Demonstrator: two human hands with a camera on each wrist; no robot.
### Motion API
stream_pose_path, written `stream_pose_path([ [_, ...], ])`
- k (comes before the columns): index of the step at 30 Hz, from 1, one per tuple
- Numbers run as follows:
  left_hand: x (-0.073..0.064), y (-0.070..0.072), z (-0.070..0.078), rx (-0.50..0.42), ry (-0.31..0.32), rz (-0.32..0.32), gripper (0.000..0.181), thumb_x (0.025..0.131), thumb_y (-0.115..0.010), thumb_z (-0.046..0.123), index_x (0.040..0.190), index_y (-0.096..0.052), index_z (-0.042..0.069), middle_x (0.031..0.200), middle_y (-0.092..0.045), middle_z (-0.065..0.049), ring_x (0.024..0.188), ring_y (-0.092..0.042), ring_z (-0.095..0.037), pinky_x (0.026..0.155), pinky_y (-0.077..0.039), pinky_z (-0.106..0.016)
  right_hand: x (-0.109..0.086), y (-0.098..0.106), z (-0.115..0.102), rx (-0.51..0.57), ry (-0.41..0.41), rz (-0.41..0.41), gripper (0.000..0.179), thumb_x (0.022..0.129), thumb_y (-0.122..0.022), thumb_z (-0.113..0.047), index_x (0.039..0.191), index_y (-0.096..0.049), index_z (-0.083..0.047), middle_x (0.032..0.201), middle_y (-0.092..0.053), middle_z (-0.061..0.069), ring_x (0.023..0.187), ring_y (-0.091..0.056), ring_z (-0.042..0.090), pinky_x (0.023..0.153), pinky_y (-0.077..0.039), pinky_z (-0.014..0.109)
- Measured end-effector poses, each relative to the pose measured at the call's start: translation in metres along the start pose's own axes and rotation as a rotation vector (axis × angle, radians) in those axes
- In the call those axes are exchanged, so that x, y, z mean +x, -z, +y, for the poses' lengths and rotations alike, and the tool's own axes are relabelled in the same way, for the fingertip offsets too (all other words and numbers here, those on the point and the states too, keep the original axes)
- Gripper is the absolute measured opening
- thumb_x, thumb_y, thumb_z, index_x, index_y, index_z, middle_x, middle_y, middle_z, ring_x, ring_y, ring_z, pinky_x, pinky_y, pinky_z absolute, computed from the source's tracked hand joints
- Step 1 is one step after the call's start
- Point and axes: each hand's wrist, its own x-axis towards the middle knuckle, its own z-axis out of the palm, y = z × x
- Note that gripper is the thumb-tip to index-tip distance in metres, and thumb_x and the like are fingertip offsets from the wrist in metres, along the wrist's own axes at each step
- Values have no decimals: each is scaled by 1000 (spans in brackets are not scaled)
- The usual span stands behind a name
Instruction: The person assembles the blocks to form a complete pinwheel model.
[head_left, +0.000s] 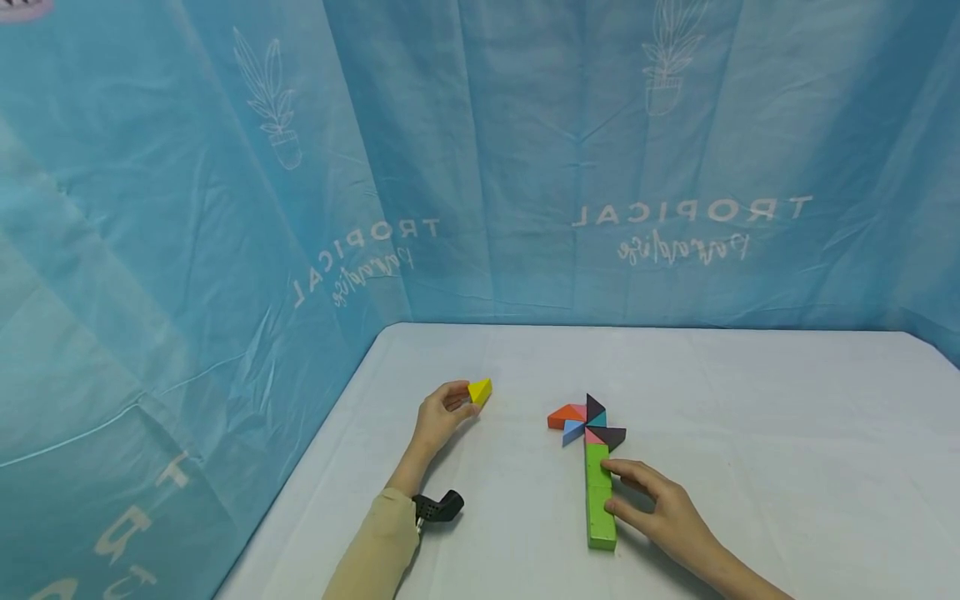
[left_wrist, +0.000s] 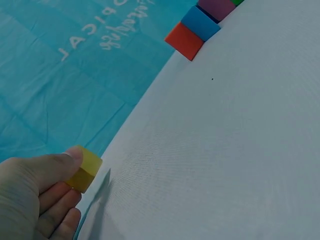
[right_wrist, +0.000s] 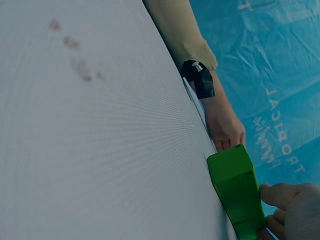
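My left hand (head_left: pixel 438 419) pinches a yellow triangular block (head_left: pixel 481 391) between thumb and fingers over the table's left part. In the left wrist view the thumb lies across the yellow block (left_wrist: pixel 86 171). To the right, two green blocks (head_left: pixel 599 517) lie end to end as a straight stem. Beyond them, several triangular blocks form a pinwheel, among them an orange one (head_left: pixel 564 416), a light blue one (head_left: pixel 572 431) and a black one (head_left: pixel 611 437). My right hand (head_left: pixel 667 512) has its thumb and index finger spread along the stem's right side, fingertips right at the green blocks.
A white cloth covers the table (head_left: pixel 750 400). Blue printed curtains (head_left: pixel 525 167) hang behind it and along its left side. A black wrist camera (head_left: pixel 440 506) is strapped at my left sleeve, low over the table.
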Motion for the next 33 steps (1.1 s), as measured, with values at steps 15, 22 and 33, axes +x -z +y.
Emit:
stream_pose_path([
  [15, -16, -9, 63, -114, -72, -113, 45, 81, -71, -2, 121, -52, -13, 120, -57, -25, 111, -54, -39, 98, -43, -46, 0, 0, 0, -13, 3, 5, 45, 83, -73, -25, 125, -59, -13, 122, -60, -1, 115, -54, 16, 91, -48, 30],
  [22, -19, -29, 70, -121, -98, -167, 44, 80, -73, 2, 121, -56, -6, 119, -59, -18, 110, -57, -31, 97, -44, -37, 0, 0, 0, -20, -7, 5, 46, 82, -74, -22, 125, -59, -13, 123, -59, -1, 115, -55, 19, 91, -49, 32],
  [33, -41, -51, 109, -115, -129, -273, 43, 81, -73, 3, 119, -56, -8, 116, -60, -19, 108, -57, -33, 96, -45, -40, 1, 0, -1, -11, -11, 3, 46, 83, -73, -27, 124, -59, -14, 122, -59, -3, 114, -55, 18, 91, -49, 31],
])
